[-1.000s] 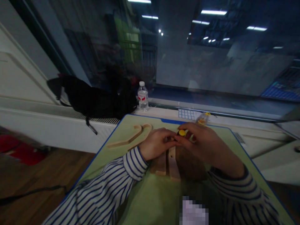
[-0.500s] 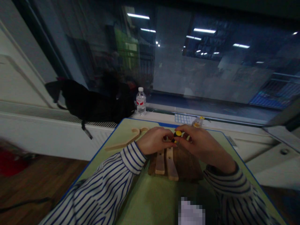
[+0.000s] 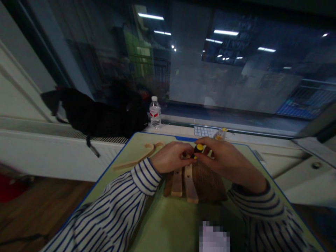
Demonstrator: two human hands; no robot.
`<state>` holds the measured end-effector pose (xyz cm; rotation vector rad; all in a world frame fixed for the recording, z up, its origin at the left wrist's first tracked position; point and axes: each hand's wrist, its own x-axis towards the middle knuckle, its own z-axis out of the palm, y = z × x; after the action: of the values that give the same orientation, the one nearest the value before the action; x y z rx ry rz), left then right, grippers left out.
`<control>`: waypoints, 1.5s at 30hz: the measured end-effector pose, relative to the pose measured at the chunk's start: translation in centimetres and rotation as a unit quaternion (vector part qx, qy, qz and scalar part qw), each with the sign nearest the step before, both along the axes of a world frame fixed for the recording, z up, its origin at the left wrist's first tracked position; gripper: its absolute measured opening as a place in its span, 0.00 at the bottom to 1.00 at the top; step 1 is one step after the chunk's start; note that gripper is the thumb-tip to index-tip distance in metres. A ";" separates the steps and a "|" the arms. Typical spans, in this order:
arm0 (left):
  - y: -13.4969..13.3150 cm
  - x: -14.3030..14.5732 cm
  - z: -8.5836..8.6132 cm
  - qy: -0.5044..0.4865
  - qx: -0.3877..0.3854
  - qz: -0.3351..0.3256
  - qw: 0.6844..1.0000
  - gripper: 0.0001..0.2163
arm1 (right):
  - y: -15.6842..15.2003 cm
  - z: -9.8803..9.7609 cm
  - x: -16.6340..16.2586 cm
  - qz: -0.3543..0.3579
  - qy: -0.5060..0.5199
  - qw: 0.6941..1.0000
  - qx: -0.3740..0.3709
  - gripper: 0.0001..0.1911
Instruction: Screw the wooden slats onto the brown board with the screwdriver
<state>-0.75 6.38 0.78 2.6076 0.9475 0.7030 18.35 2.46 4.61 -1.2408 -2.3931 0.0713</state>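
My right hand [image 3: 223,159] grips a short screwdriver [image 3: 199,148] with a black handle and a yellow end cap. The thumb and fingers of my left hand [image 3: 172,157] are closed around its lower part; the tip is hidden. Below my hands is a dark brown wooden board [image 3: 210,185]. On it lie two pale wooden strips, a left strip [image 3: 177,183] and a right strip [image 3: 190,187], each with a hole showing. Their upper ends are covered by my hands. Left of my left hand, a curved wooden piece [image 3: 136,160] rests on the table.
The green table [image 3: 162,224] has a blue edge and stands against a windowsill. A water bottle [image 3: 155,113], a black bag [image 3: 105,117], a blue-gridded sheet [image 3: 203,131] and a small clear bag [image 3: 219,134] lie along the sill. A blurred pale patch [image 3: 214,239] covers the near side.
The view has shifted slightly, moving the scene a little left. Both hands keep hold of the screwdriver, whose yellow cap has turned or tilted slightly.
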 end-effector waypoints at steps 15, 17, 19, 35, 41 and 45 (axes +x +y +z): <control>0.2 0.1 -0.4 -0.013 -0.031 0.019 0.999 0.12 | -0.4 0.1 -0.1 -0.007 -0.011 1.000 -0.003 0.12; 0.3 0.1 -0.5 -0.012 -0.039 0.011 0.999 0.11 | -0.4 0.0 -0.1 -0.017 -0.017 1.000 0.002 0.11; 0.3 0.1 -0.5 -0.009 -0.043 0.005 0.999 0.10 | -0.4 -0.1 0.0 -0.026 -0.024 0.999 0.008 0.11; 0.1 0.3 -1.1 -0.008 -0.023 0.032 0.999 0.13 | -0.3 -0.2 -0.4 -0.077 -0.067 0.994 0.033 0.10; 0.3 0.3 -1.2 -0.002 -0.012 0.031 0.999 0.12 | -0.1 -0.6 -0.2 -0.057 -0.032 0.997 0.051 0.16; 0.2 0.1 -0.9 0.010 -0.023 0.033 0.999 0.13 | -0.3 -0.8 0.0 -0.004 0.003 0.999 0.053 0.18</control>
<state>-0.67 6.62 -0.13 2.5589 1.0467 0.6634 18.30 2.13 3.84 -1.2000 -2.3540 -0.0551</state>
